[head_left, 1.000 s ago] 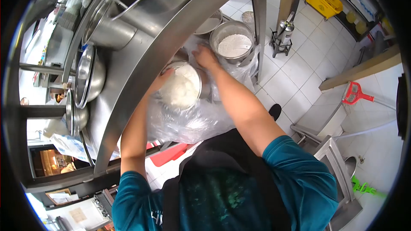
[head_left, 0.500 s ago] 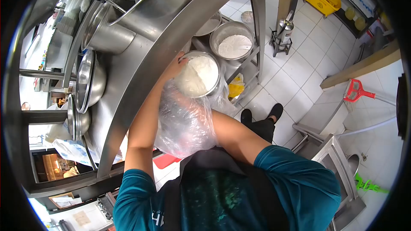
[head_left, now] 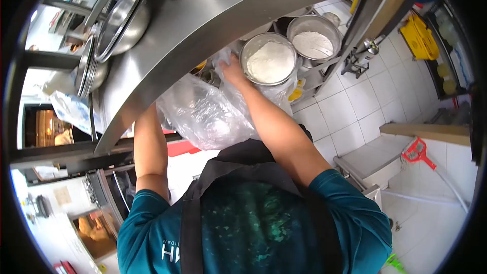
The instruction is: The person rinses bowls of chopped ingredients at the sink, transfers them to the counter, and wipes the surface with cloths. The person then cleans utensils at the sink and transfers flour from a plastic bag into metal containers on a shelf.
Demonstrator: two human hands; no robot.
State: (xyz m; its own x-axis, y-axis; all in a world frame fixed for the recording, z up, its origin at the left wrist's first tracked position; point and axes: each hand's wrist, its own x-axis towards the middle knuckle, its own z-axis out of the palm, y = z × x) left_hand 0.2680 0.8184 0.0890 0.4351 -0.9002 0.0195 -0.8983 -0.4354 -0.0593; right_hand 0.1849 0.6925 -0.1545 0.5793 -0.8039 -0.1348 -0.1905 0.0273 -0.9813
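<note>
My right hand [head_left: 234,72] is closed on a gathered part of a clear plastic bag [head_left: 203,111], right beside a round metal container of white powder [head_left: 271,62]. The bag spreads loosely between my two arms, crumpled and see-through. My left forearm [head_left: 150,147] reaches in under the steel counter, and its hand is hidden behind the counter's edge. Just past the first container stands a second metal container [head_left: 313,38], also with white powder in it and what looks like a thin utensil.
The curved steel counter edge [head_left: 167,71] runs above my hands. Metal bowls [head_left: 124,25] and stacked plates or pans [head_left: 91,71] sit on top. To the right are a fire extinguisher [head_left: 362,53], a yellow mop bucket [head_left: 420,35] and a red-headed mop [head_left: 417,153] on white floor tiles.
My left hand has left the powder container and gone under the counter. The container now stands beside the other one. My right hand has come out from under the bag and grips it.
</note>
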